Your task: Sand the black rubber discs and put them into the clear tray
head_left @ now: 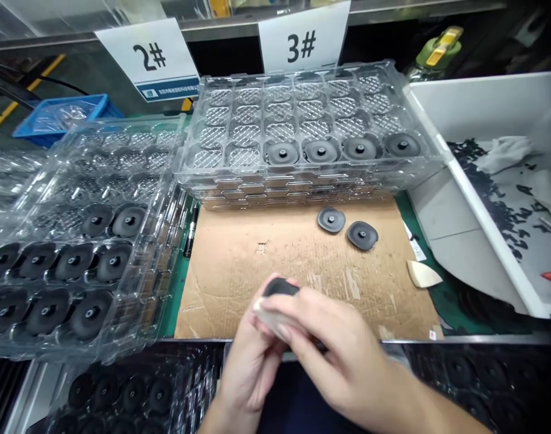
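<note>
Over the front of the cardboard sheet, my left hand is closed around a black rounded part, mostly hidden by the fingers. My right hand pinches an off-white pad and presses it against that part. Farther back on the cardboard lie two loose dark parts, one rounded part and a second rounded part, each with a small central stub. An off-white wedge-shaped piece rests at the cardboard's right edge.
Stacked clear trays stand behind, with several black parts in the front row. Another clear tray at left holds more. At right, a white bin contains black scraps. A black marker lies left of the cardboard; a bottle stands behind.
</note>
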{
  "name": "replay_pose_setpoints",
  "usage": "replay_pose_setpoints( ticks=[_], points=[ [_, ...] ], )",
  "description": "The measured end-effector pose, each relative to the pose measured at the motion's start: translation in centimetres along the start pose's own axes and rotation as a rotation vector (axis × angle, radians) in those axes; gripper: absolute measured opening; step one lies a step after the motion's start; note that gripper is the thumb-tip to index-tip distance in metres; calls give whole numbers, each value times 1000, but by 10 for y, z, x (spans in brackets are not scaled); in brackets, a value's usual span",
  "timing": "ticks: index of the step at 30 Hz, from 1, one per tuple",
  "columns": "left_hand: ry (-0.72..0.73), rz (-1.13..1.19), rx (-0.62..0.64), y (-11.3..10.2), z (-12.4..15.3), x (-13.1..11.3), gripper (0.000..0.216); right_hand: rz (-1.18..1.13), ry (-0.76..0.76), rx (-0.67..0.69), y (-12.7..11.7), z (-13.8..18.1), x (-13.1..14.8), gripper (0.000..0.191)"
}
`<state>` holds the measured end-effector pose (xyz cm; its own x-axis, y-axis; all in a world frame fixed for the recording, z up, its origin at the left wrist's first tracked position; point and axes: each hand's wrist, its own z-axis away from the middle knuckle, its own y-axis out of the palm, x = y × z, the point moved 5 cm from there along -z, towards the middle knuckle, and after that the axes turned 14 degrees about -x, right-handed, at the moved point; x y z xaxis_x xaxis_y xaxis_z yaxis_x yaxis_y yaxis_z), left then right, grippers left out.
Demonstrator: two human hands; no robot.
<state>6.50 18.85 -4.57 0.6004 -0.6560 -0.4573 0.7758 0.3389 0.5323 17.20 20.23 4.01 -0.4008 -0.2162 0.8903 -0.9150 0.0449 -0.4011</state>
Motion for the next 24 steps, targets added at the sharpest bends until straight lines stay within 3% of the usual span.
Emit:
replay_pose_setpoints(
  ticks=[2,7,11,12,16,19,21,24],
  points=[
    [56,-13,-29,1,4,-1,44,12,30,117,5,1,5,27],
    [44,-25,-71,-2,10,-4,39,19,-119,-160,-1,5,11,32],
    [59,-37,-43,-4,13,-9,44,-69,-42,37,6,12,11,27],
    [70,-49,-53,-3,14,-9,43,-56,-16,27,5,11,11,26],
    [34,-114,-91,1,20,-3,44,-7,-115,-155,-9,6,19,29],
    [-6,-126,-103,3,26,-4,44,-48,-117,15,-14,20,21,27],
    [-8,-142,-88,5,29,-5,48,31,-38,66,-23,31,17,26],
    [-7,-142,-92,10,29,-5,51,284,-48,-97,-41,32,15,27]
  ],
)
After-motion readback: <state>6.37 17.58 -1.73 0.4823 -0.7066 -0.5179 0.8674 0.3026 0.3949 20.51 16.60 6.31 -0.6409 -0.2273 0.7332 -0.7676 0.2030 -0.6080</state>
